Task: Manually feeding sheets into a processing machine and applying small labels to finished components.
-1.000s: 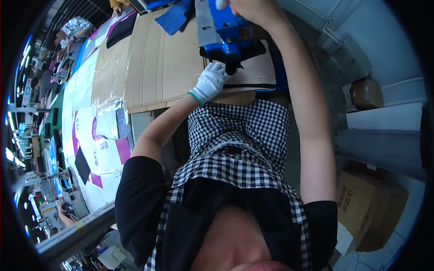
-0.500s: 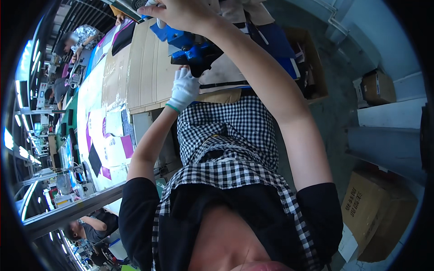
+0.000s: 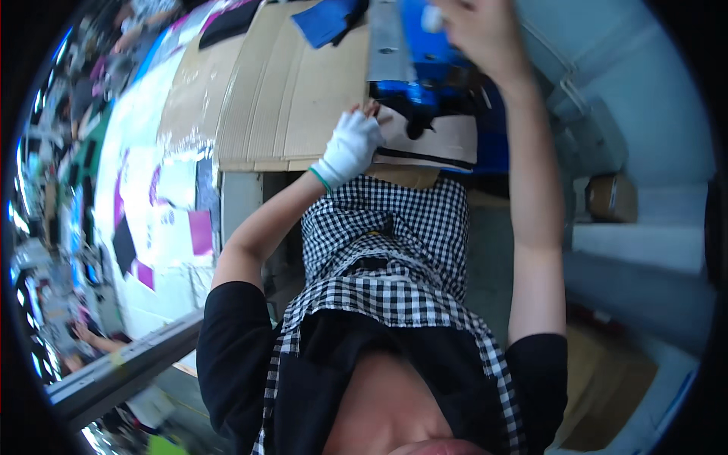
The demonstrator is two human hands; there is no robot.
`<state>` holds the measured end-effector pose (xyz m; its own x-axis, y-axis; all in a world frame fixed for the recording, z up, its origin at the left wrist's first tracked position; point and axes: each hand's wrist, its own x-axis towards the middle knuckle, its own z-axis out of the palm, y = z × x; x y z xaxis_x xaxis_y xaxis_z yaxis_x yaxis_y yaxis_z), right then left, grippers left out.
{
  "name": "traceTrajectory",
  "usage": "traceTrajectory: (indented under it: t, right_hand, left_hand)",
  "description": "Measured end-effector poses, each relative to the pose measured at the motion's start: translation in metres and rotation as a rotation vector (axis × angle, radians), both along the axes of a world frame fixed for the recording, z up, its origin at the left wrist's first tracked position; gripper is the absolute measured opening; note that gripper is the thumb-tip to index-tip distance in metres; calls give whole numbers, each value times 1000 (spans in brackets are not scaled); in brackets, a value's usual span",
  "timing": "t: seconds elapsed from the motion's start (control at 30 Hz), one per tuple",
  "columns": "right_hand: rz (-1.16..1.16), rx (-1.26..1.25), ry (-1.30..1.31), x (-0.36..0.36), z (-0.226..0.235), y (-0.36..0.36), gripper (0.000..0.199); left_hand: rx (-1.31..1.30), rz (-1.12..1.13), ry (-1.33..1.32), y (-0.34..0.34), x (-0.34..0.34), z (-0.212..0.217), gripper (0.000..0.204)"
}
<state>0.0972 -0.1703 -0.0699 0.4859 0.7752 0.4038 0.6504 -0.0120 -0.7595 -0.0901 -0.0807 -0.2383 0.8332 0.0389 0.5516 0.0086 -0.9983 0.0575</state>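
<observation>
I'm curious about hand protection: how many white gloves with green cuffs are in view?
1: the green-cuffed white glove is on the left hand. The right hand wears none; others may be hidden amid the blur at far left.

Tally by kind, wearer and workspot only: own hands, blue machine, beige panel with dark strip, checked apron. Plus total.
Own hands (left hand, right hand): 2
Blue machine: 1
Beige panel, visible top one: 1
Checked apron: 1
Total: 5

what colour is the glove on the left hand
White glove, green cuff edge, best in the head view.
</observation>
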Motion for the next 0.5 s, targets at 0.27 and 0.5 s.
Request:
traceTrajectory:
  t: [0.27,0.5]
  right_hand:
    - [-160,235,-33,-43,24,-16,20]
    - [-151,234,29,-43,23,-12,18]
  left_hand:
    - [-593,317,-223,98,14,-12,19]
    - [-546,187,187,97,96,-22,18]
